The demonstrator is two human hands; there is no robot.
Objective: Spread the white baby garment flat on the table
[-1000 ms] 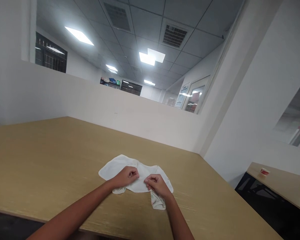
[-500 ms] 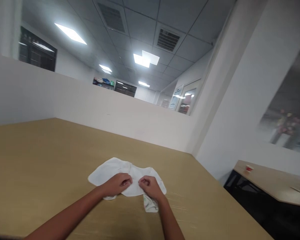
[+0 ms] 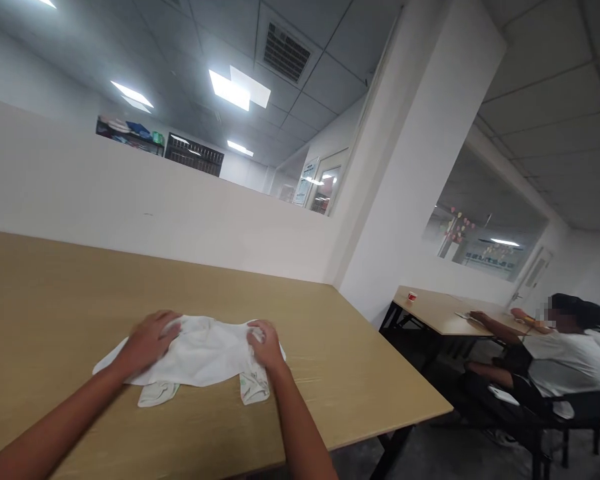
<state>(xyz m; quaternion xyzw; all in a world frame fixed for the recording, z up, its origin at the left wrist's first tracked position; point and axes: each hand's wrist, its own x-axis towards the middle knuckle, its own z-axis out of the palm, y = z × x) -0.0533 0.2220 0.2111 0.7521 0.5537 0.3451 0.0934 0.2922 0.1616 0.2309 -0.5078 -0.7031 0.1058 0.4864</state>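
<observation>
White cloth (image 3: pixel 207 357), one: on tabletop (image 3: pixel 335 373), toward front edge, long axis roughly along that edge, beneath and between both hands. Left hand (image 3: pixel 151 341): over left end, fingers loosely bent. Right hand (image 3: pixel 267 343): over right end, fingers curled. Fabric pinched or merely touched: unclear for both.

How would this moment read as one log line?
white cloth: lying on table; left hand: at its left side; right hand: at its right side; two flaps: toward wearer
</observation>
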